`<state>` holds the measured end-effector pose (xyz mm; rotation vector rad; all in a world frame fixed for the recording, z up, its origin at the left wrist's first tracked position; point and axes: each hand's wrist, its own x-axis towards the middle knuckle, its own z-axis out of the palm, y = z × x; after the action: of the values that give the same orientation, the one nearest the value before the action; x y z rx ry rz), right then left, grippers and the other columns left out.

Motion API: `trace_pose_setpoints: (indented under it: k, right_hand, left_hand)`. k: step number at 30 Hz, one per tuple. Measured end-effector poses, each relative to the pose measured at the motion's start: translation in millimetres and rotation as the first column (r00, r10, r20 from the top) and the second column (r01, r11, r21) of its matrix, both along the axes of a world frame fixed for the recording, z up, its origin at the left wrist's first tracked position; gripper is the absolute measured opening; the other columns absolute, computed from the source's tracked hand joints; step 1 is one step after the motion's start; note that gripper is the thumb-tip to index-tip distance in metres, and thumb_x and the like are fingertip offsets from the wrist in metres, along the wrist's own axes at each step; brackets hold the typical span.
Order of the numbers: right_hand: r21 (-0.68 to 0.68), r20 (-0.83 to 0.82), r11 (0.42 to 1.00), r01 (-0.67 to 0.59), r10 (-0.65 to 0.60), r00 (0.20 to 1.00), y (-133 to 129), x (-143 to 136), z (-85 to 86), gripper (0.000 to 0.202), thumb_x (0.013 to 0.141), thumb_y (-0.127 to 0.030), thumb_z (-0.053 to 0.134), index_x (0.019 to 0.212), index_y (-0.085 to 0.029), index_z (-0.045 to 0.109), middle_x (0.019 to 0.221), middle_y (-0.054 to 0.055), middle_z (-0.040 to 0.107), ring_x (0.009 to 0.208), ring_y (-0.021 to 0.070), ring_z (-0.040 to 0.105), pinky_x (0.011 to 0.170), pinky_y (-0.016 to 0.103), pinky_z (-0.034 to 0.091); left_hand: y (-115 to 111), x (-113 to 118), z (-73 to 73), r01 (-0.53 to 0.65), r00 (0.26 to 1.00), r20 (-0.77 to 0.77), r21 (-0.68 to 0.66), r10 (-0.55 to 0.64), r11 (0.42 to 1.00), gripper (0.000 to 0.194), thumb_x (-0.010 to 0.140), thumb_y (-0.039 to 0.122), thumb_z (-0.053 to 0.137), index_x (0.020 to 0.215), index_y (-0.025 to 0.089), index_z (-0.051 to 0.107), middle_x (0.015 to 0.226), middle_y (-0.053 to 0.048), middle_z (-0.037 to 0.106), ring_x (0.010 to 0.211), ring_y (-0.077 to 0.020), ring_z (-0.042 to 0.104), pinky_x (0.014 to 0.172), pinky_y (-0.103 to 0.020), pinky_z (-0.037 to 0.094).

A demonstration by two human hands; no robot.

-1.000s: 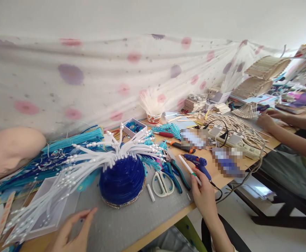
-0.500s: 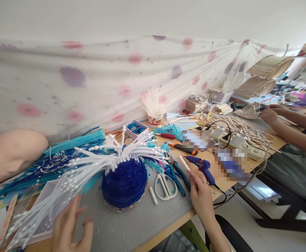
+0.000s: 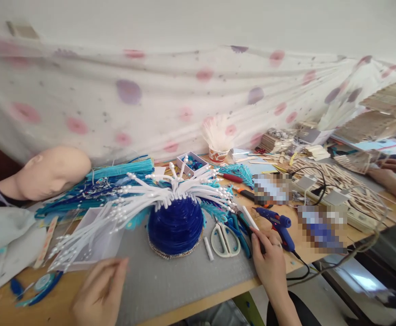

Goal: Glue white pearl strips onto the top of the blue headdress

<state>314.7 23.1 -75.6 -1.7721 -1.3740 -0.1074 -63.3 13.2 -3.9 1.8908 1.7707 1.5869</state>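
My right hand (image 3: 268,258) is closed around a white glue stick (image 3: 250,218) that points up and away; a dark pliers handle (image 3: 243,222) lies beside it, and whether my fingers touch it I cannot tell. My left hand (image 3: 99,290), slightly blurred, has thumb and fingertips drawn together near the mat's front; anything between them is hidden. Between my hands stands a dark blue dome-shaped headpiece (image 3: 176,228) with a beaded rim. White pearl-tipped strands (image 3: 133,201) fan out from its top. A short white stick (image 3: 208,249) and white-handled scissors (image 3: 224,242) lie to its right.
A blue glue gun (image 3: 276,222) with a cable lies right of my right hand. Behind it are a power strip (image 3: 337,203) and wooden sticks (image 3: 354,181). A mannequin head (image 3: 55,172) rests at left. Another person's hand (image 3: 388,172) works at far right.
My left hand's spread fingers have come together. My right hand still holds the glue stick, now close beside the pliers. The view has turned left, showing more of the table's left side.
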Motion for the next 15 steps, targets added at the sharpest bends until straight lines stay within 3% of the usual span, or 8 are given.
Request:
trace_pose_setpoints:
  k: [1,4,8,10,12,15]
  right_hand:
    - [-0.001,0.012,1.000,-0.003,0.003,1.000,0.0,0.8,-0.5,0.048,0.101,-0.051,0.046,0.106,-0.016,0.078,0.091,0.016,0.072,0.088,0.0320,0.065,0.077,0.046,0.051]
    - [0.000,0.035,1.000,-0.015,0.015,0.999,0.1,3.0,-2.8,0.054,0.100,-0.055,0.045,0.105,-0.012,0.079,0.091,0.019,0.073,0.086,0.0336,0.066,0.075,0.047,0.051]
    - [0.053,0.152,0.998,-0.018,0.009,0.988,4.5,6.5,-4.4,0.056,0.100,-0.053,0.044,0.101,-0.010,0.078,0.090,0.021,0.074,0.085,0.0358,0.066,0.076,0.051,0.052]
    - [0.104,0.226,0.993,-0.052,0.027,0.974,7.2,8.2,-3.1,0.052,0.100,-0.049,0.045,0.097,-0.009,0.078,0.088,0.020,0.072,0.085,0.0364,0.066,0.077,0.052,0.052]
    - [0.155,0.260,0.984,-0.082,0.039,0.965,6.6,9.1,-0.8,0.046,0.100,-0.044,0.047,0.093,-0.010,0.076,0.088,0.020,0.071,0.086,0.0371,0.066,0.078,0.053,0.053]
    - [0.261,0.213,0.965,-0.005,-0.052,0.976,-6.3,4.6,5.4,0.032,0.098,-0.038,0.054,0.095,-0.014,0.073,0.092,0.019,0.071,0.088,0.0367,0.067,0.083,0.054,0.051]
  left_hand:
    - [-0.2,-2.4,-1.1,-0.020,1.000,0.005,0.021,0.020,1.000,0.008,0.083,0.030,0.069,0.079,0.026,0.074,0.081,-0.003,0.076,0.074,-0.0219,0.069,0.077,-0.032,0.053]
    - [2.0,-15.5,-4.2,-0.094,0.995,0.010,-0.007,0.094,0.996,0.014,0.082,0.036,0.071,0.090,0.026,0.078,0.090,-0.006,0.080,0.082,-0.0246,0.073,0.084,-0.034,0.053]
    - [18.3,-44.0,8.1,-0.321,0.945,0.002,-0.203,0.328,0.925,0.030,0.079,0.052,0.067,0.087,0.025,0.078,0.052,0.001,0.068,0.051,-0.0213,0.062,0.058,-0.031,0.046]
    - [31.5,-55.3,23.7,-0.373,0.928,-0.068,-0.211,0.367,0.903,0.031,0.078,0.054,0.064,0.070,0.025,0.074,0.058,-0.001,0.072,0.054,-0.0206,0.061,0.055,-0.030,0.041]
    - [44.0,-59.8,40.2,-0.302,0.952,-0.012,-0.190,0.305,0.934,0.032,0.078,0.053,0.065,0.065,0.024,0.071,0.068,-0.002,0.075,0.069,-0.0223,0.066,0.065,-0.029,0.046]
    - [54.4,-54.6,55.7,-0.217,0.934,0.241,-0.199,0.262,0.956,0.032,0.080,0.051,0.066,0.067,0.022,0.070,0.071,-0.002,0.073,0.074,-0.0210,0.066,0.071,-0.029,0.049]
